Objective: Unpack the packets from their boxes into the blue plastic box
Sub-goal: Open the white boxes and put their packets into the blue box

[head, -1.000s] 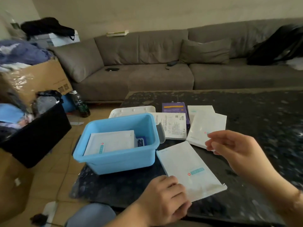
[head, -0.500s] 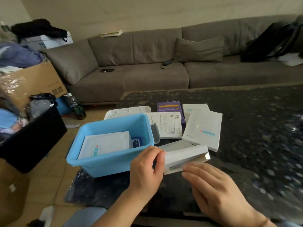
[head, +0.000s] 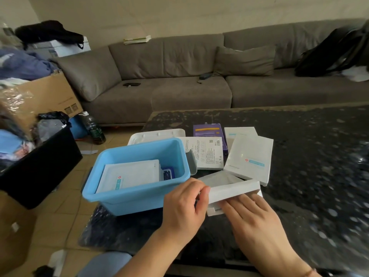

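Observation:
A blue plastic box [head: 139,194] sits at the table's near left corner with white packets [head: 129,176] and a small blue item inside. Just right of it I hold a flat white box [head: 233,189] tilted on its long edge above the table. My left hand [head: 183,206] grips its left end, fingers curled round it. My right hand [head: 253,218] lies with straight fingers against the box's near underside. Behind it lie more white boxes [head: 249,156] and a purple box [head: 207,130].
A white lid [head: 157,134] lies behind the blue plastic box. The dark speckled table [head: 319,176] stretches to the right. A grey sofa [head: 179,76] stands behind, and a black bin [head: 40,168] and cardboard boxes crowd the floor at left.
The white box that lay flat on the table has been lifted and tilted on edge by my left hand. My right hand has come in under it.

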Available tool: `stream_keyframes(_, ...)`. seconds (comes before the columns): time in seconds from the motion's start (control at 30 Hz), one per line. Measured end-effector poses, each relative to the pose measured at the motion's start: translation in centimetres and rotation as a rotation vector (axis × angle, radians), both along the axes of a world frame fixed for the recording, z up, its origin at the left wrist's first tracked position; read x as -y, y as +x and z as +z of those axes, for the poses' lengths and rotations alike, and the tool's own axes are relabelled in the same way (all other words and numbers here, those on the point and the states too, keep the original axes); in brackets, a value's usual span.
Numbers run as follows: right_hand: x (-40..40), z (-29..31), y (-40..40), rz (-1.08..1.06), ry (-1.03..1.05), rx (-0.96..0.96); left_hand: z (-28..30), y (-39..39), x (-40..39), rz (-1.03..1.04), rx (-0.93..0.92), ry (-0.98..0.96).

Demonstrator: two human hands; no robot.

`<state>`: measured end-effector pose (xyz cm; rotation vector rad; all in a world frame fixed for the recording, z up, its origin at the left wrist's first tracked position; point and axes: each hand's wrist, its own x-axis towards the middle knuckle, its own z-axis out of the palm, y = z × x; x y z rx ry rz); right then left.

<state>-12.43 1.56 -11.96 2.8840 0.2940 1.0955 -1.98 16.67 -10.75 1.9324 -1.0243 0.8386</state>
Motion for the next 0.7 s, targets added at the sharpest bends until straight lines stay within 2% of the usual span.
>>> stream_keyframes(0.27, 1.3, 1.1, -3.1, 0.127, -0.057, 0.181, -0.5, -0.2, -0.1, -0.062, 0.006, 0.011)
stream_keyframes(0.5, 1.7, 1.4, -5.5, 0.176, -0.101, 0.190, -1.4, -0.9, -0.5, -0.160, -0.009, 0.032)
stream_keyframes(0.63, 1.7, 3.5, -7.6, 0.164, -0.099, 0.159, -3.0, -1.8, -1.7, -0.248, 0.026, 0.173)
stream_keyframes(0.7, 1.7, 4.8, -7.9, 0.172, -0.012, 0.133, -3.7, -2.2, -2.4, -0.307, 0.027, 0.302)
